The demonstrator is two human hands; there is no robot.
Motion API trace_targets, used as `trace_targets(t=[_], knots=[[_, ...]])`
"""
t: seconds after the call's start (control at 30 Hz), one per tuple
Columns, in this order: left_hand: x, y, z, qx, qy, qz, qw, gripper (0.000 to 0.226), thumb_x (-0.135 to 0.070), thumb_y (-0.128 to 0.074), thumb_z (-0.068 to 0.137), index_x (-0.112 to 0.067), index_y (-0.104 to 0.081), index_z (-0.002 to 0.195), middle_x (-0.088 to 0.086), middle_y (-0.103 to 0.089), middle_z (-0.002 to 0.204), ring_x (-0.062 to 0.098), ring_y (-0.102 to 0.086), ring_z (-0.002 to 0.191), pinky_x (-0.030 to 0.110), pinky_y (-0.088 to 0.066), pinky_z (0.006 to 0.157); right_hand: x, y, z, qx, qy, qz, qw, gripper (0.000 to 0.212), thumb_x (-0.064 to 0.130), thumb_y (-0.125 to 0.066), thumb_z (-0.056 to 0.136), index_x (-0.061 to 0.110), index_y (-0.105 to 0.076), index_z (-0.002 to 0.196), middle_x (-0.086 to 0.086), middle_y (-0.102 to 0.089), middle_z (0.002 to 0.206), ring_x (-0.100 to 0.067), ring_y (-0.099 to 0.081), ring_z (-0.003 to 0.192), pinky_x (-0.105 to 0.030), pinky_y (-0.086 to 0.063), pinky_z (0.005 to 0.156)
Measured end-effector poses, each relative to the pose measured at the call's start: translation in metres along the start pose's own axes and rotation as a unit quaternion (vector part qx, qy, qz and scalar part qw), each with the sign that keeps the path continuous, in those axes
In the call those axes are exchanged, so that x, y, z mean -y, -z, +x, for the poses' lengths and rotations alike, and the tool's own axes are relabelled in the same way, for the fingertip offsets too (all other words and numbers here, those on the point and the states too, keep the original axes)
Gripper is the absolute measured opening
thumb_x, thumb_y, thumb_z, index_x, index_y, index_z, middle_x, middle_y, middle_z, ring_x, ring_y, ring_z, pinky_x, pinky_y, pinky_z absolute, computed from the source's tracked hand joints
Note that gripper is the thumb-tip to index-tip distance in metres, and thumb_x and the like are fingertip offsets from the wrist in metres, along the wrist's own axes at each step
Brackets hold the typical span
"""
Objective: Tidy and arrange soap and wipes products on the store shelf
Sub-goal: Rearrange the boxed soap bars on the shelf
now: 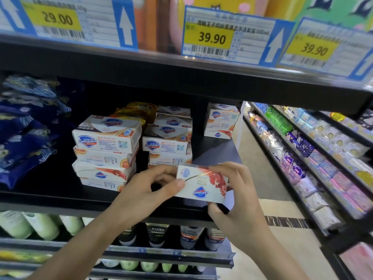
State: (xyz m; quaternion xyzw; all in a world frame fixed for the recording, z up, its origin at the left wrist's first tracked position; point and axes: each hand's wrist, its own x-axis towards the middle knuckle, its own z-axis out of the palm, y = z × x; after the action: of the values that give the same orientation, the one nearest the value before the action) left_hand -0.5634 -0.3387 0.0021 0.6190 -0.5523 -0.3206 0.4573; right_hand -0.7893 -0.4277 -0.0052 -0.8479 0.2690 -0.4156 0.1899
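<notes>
A person holds one white soap box in both hands, in front of the black shelf and just above its front edge. The left hand pinches the box's left end between thumb and curled fingers; the right hand grips its right end, fingers over the top edge and thumb under the lower corner. The box's printed logo reads upside down. On the shelf behind stand a left stack of soap boxes, a middle stack beside it, and a smaller stack farther right and back. Dark blue wipes packs lie piled at the shelf's left end. Yellow price tags line the shelf edge above. Tubes stand on the shelf below.
</notes>
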Motion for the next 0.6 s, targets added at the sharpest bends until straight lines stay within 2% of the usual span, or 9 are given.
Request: trace_targets(t=[0.07,0.13,0.2,0.33,0.4,0.43,0.47,0.53,0.6], knots=[[0.001,0.000,0.001,0.000,0.005,-0.019,1.000,0.035,-0.063,-0.066,0.083,-0.050,-0.068,0.115,-0.016,-0.077,0.111,0.000,-0.069,0.110,0.037,-0.051,0.103,0.002,-0.007,0.003,0.004,0.008,0.018,1.000,0.074,0.017,-0.066,0.071,0.051,-0.046,0.134,0.024,-0.042,0.132,-0.019,-0.050,0.129,-0.016,-0.046,0.095],[0.001,0.002,0.001,-0.002,0.013,-0.044,0.999,0.027,-0.052,-0.068,0.087,-0.046,-0.071,0.113,-0.012,-0.079,0.111,0.005,-0.072,0.109,0.043,-0.052,0.105,0.002,-0.014,0.005,0.006,0.010,0.036,0.999,0.081,0.007,-0.073,0.070,0.048,-0.047,0.135,0.017,-0.044,0.132,-0.016,-0.050,0.128,-0.010,-0.045,0.093],[0.001,0.003,0.001,0.001,0.018,-0.058,0.998,0.026,-0.049,-0.067,0.088,-0.043,-0.072,0.114,-0.009,-0.079,0.112,0.009,-0.073,0.110,0.047,-0.051,0.108,0.000,-0.019,0.004,0.005,-0.013,0.069,0.998,0.083,0.005,-0.080,0.072,0.046,-0.047,0.136,0.012,-0.046,0.132,-0.012,-0.053,0.122,-0.009,-0.047,0.087],[0.002,0.004,0.000,0.003,0.019,-0.060,0.998,0.028,-0.042,-0.069,0.097,-0.032,-0.070,0.123,-0.009,-0.078,0.117,0.009,-0.071,0.115,0.047,-0.049,0.110,0.002,-0.011,0.006,0.056,-0.138,0.150,0.978,0.089,0.032,-0.082,0.074,0.049,-0.034,0.147,0.017,-0.049,0.134,-0.011,-0.060,0.108,-0.019,-0.053,0.081],[0.002,0.004,-0.001,0.000,0.012,-0.059,0.998,0.028,-0.036,-0.068,0.098,-0.028,-0.068,0.126,-0.008,-0.077,0.120,0.010,-0.070,0.117,0.047,-0.049,0.110,0.003,-0.005,0.011,0.074,-0.199,0.228,0.950,0.088,0.046,-0.080,0.072,0.049,-0.035,0.148,0.023,-0.056,0.128,-0.009,-0.065,0.097,-0.027,-0.057,0.079],[0.002,0.005,-0.002,-0.004,0.002,-0.054,0.999,0.030,-0.034,-0.068,0.097,-0.028,-0.068,0.127,-0.008,-0.076,0.121,0.010,-0.069,0.118,0.047,-0.049,0.110,0.002,-0.002,0.014,0.071,-0.224,0.260,0.937,0.084,0.054,-0.077,0.071,0.048,-0.039,0.147,0.023,-0.061,0.121,-0.008,-0.065,0.088,-0.026,-0.057,0.076],[0.002,0.004,-0.002,-0.009,-0.011,-0.045,0.999,0.031,-0.034,-0.068,0.097,-0.029,-0.067,0.127,-0.009,-0.075,0.123,0.010,-0.068,0.118,0.046,-0.048,0.110,0.002,0.001,0.017,0.065,-0.246,0.280,0.926,0.079,0.061,-0.072,0.072,0.046,-0.045,0.145,0.021,-0.066,0.110,-0.008,-0.063,0.079,-0.025,-0.055,0.073],[0.003,0.003,-0.003,-0.020,-0.041,-0.024,0.999,0.035,-0.036,-0.069,0.097,-0.033,-0.064,0.131,-0.014,-0.072,0.127,0.009,-0.064,0.120,0.046,-0.047,0.109,0.001,0.004,0.022,0.068,-0.282,0.301,0.908,0.070,0.075,-0.062,0.072,0.046,-0.057,0.135,0.004,-0.068,0.085,-0.013,-0.057,0.068,-0.027,-0.050,0.068],[0.005,0.002,-0.004,-0.029,-0.071,-0.007,0.997,0.037,-0.041,-0.070,0.098,-0.039,-0.061,0.134,-0.018,-0.069,0.130,0.009,-0.062,0.121,0.044,-0.048,0.105,0.001,0.004,0.025,0.095,-0.304,0.301,0.899,0.057,0.085,-0.053,0.072,0.050,-0.068,0.116,-0.006,-0.065,0.072,-0.017,-0.055,0.064,-0.026,-0.048,0.068]])
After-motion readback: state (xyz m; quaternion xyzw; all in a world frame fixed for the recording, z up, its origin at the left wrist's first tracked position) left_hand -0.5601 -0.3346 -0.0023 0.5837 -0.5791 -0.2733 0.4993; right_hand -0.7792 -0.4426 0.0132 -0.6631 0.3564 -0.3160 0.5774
